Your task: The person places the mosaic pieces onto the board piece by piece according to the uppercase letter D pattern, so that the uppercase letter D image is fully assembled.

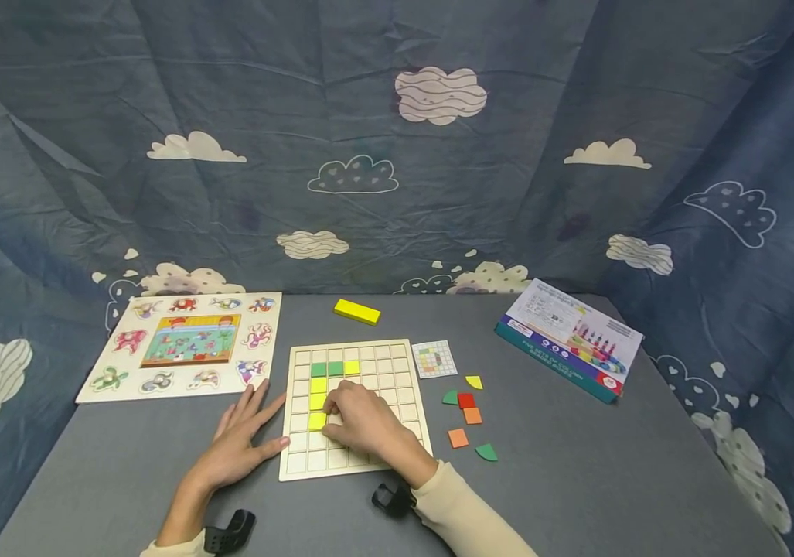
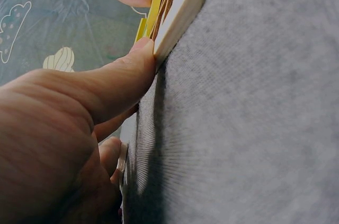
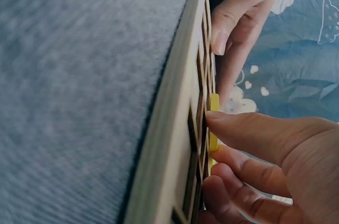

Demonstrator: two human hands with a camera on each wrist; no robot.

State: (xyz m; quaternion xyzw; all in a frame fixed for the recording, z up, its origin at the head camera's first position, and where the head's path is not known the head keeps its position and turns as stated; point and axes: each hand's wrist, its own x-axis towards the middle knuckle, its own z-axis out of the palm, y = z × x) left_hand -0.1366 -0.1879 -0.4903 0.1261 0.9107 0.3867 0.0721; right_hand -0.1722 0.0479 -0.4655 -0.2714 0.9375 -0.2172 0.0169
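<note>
A wooden grid board (image 1: 355, 461) lies flat on the grey table. Two green square tiles (image 1: 327, 369) and several yellow square tiles sit in its upper left cells. My right hand (image 1: 365, 418) is over the board's middle, pinching the lowest yellow square tile (image 1: 317, 421) at its edge. In the right wrist view the thumb and index finger are at that yellow tile (image 3: 214, 128). My left hand (image 1: 233, 449) rests on the table with spread fingers, its thumb against the board's left edge. That thumb (image 2: 127, 75) shows at the rim in the left wrist view.
A pattern card (image 1: 434, 360) lies right of the board, above loose tiles: yellow (image 1: 474, 382), red (image 1: 465, 401), orange (image 1: 458, 439) and green (image 1: 486, 452). A sea-animal puzzle board (image 1: 181, 379) is at left, a yellow block (image 1: 357, 312) behind, a cardboard box (image 1: 569, 340) at right.
</note>
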